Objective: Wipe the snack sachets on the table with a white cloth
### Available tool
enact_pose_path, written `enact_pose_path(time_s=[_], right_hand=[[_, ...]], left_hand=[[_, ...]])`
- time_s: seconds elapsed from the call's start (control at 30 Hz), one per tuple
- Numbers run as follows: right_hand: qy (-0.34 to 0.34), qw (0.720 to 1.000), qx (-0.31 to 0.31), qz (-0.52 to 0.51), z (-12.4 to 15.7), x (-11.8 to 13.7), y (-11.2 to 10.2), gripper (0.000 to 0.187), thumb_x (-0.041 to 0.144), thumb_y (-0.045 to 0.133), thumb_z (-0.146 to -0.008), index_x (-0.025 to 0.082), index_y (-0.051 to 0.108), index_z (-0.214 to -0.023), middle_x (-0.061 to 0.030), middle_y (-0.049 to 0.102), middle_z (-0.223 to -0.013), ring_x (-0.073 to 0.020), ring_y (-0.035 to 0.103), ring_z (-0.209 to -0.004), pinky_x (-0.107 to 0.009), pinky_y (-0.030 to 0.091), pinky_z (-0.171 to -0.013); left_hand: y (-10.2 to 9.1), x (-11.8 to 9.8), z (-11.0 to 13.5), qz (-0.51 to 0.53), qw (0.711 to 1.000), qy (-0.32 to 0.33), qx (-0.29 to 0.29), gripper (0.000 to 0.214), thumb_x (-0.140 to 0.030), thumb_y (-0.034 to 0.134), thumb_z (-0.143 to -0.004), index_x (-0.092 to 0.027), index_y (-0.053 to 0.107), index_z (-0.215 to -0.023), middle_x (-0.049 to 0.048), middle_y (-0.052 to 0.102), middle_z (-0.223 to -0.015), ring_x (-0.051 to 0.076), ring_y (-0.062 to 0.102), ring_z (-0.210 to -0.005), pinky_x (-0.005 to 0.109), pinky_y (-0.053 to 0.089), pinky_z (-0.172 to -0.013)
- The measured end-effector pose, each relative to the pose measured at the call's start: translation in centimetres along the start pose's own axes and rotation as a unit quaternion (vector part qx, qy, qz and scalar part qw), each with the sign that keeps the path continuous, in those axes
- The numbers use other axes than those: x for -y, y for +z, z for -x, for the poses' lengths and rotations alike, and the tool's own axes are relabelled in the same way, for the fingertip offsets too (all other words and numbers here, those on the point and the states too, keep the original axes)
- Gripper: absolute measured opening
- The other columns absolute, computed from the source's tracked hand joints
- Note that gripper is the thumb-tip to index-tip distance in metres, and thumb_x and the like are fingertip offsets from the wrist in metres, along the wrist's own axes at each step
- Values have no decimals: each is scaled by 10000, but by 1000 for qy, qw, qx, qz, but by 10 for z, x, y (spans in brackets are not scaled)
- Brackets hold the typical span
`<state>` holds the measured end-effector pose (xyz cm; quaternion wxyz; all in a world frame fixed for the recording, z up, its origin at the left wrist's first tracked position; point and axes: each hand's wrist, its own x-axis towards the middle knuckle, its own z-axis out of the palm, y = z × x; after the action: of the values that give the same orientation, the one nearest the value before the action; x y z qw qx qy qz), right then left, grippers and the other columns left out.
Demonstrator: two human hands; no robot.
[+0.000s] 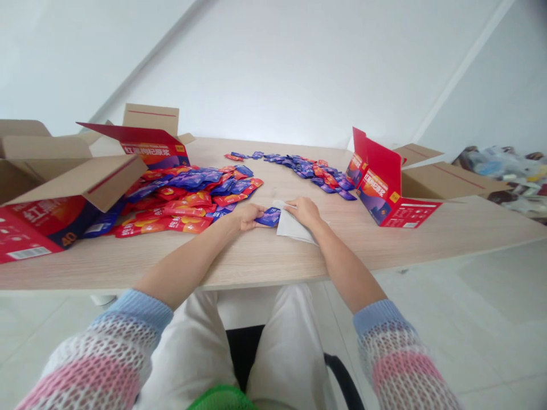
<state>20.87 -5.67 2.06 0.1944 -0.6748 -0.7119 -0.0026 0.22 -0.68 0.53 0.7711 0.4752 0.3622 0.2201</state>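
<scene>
My left hand [247,216] rests on the light wood table [265,256] and pinches the edge of a blue sachet [268,217]. My right hand [304,212] lies on a folded white sheet [296,226], its fingers gripping the sheet close to the sachet. To the left of my hands spreads a heap of red and blue sachets [179,196], the nearest a short way from my left hand. A looser band of mostly blue sachets [299,168] runs across the far side of the table.
Opened red-printed cartons stand at the left [141,142] and right [380,182] of the table, with cardboard flaps [51,165] at far left. A brown carton [444,179] sits behind the right one. Plastic bags [499,165] lie beyond the table's right end.
</scene>
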Motion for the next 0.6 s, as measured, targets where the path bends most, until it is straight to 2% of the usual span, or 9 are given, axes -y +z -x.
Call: enact_pose_path(time_s=[0.1,0.2,0.37,0.47,0.53,0.6], right_hand=[[-68,998,-4,-15,1,11,-3,321,451,538,-860,346,663,-1136,-54,673,-1028,-212,598,-947,-273,420,-786],[-129,988,27,-77,3,20,-5,325,405,571,-846,300,664,-1139,-47,665,-1011,-185,592,-916,-264,416,-810],[-219,943,112,-226,6,24,-6,340,349,610,-814,221,674,-1124,-53,682,-1006,-180,599,-889,-279,426,-827],[-266,919,160,-244,10,29,-4,334,343,638,-793,235,684,-1107,-38,690,-963,-169,601,-849,-273,427,-806],[-268,931,135,-208,12,36,-3,318,350,635,-799,253,690,-1097,-32,679,-938,-158,591,-824,-263,421,-785],[-229,958,74,-156,13,42,-2,309,367,609,-819,274,687,-1103,-31,660,-940,-157,581,-821,-256,415,-767]], left_hand=[[-5,1,-6,44,999,13,-10,312,62,387,-787,-32,617,-975,145,697,-855,187,690,-782,331,560,-783],[-7,2,-10,60,997,40,-27,293,41,387,-812,-41,613,-980,117,690,-796,180,684,-741,345,569,-759],[-4,2,-14,62,997,40,-25,254,-7,395,-839,-57,638,-896,110,687,-753,169,668,-657,293,574,-642],[-5,3,-15,55,996,57,-38,293,32,378,-821,-76,633,-919,102,693,-787,151,665,-636,248,557,-594],[-8,3,-15,46,996,66,-41,319,50,380,-810,-88,626,-960,99,694,-807,150,666,-627,242,549,-572],[-9,3,-13,28,997,66,-18,300,41,413,-809,-89,624,-979,102,691,-789,154,661,-596,247,545,-550]])
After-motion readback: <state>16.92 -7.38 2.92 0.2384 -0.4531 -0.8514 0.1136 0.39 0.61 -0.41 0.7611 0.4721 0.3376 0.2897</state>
